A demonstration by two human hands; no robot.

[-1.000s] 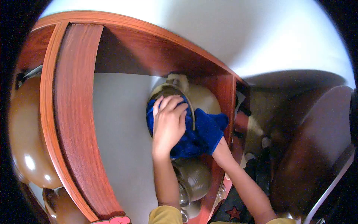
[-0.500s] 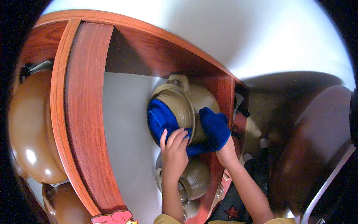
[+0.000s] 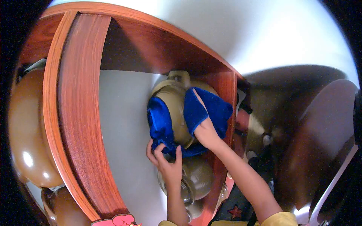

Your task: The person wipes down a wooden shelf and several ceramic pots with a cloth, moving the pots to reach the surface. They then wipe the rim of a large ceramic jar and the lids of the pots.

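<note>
A large olive-brown pot [image 3: 177,111] with a loop handle [image 3: 179,77] sits inside a wooden cabinet. A blue cloth [image 3: 159,115] is draped over its near left side and runs below it to the right. My left hand [image 3: 169,165] is at the cloth's lower left end, its curled fingers and thumb around a bunched part. My right hand [image 3: 204,132] is tucked under the cloth's right part, against the pot's right side; the cloth covers its fingers. Below the pot is a clear, glossy rounded vessel [image 3: 198,179], partly behind my left forearm.
A red-brown wooden divider [image 3: 81,113] stands left of the pot, with shiny brown pots [image 3: 30,128] beyond it. The cabinet's right edge [image 3: 233,94] is close to my right hand. Further right are a dark rounded surface [image 3: 328,139] and a shoe [image 3: 267,140] on the floor.
My right hand has moved left and up across the pot with the cloth, and more of its back now shows. My left hand has shifted left and slightly down, its fingers further apart.
</note>
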